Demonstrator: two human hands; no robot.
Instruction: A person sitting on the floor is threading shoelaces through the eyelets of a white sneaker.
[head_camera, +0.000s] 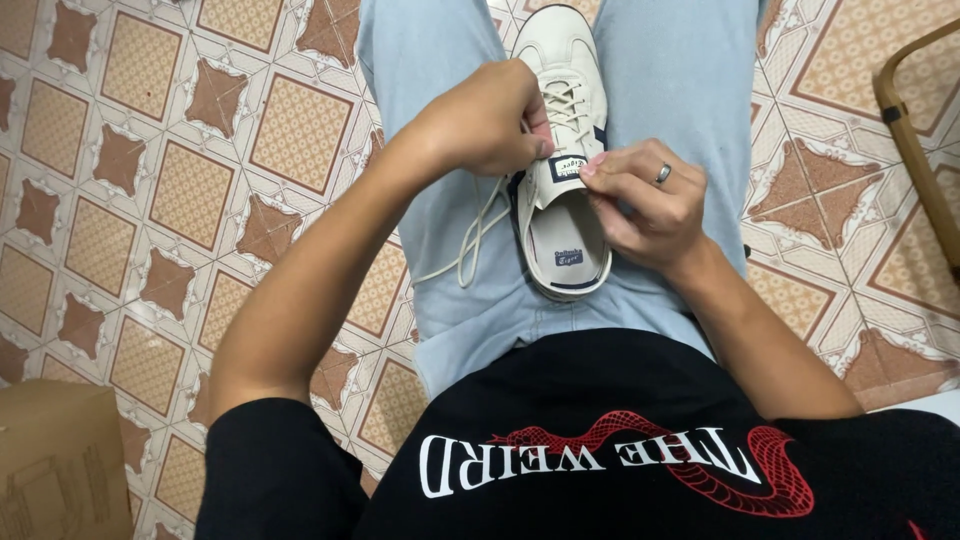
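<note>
Head view:
- Floor (150, 180): tiled in cream with brown and tan diamond figures; it lies all round the seated person.
- Cardboard box (60, 460): brown, at the lower left corner, well apart from the hands.
- Chair frame (915, 150): curved wood, at the right edge, only partly in view.
- Jeans (680, 90): pale blue; the legs run up the picture and bear the shoe between them.
- Black shirt (600, 400): red snake figure and white lettering; it fills the lower edge and hides the lap below the shoe's heel.
- Shoe (570, 200): cream low sneaker with dark trim, resting on the lap, toe pointing away, opening and insole showing. Laces threaded along the upper part.
- Lace (475, 240): a loose cream loop hanging off the shoe's left side over the jeans.
- Left hand (480, 120): grip clenched on the lace beside the tongue; its knuckles cover the eyelets there.
- Right hand (650, 200): ring on one finger; fingertips pinch the tongue's edge.
</note>
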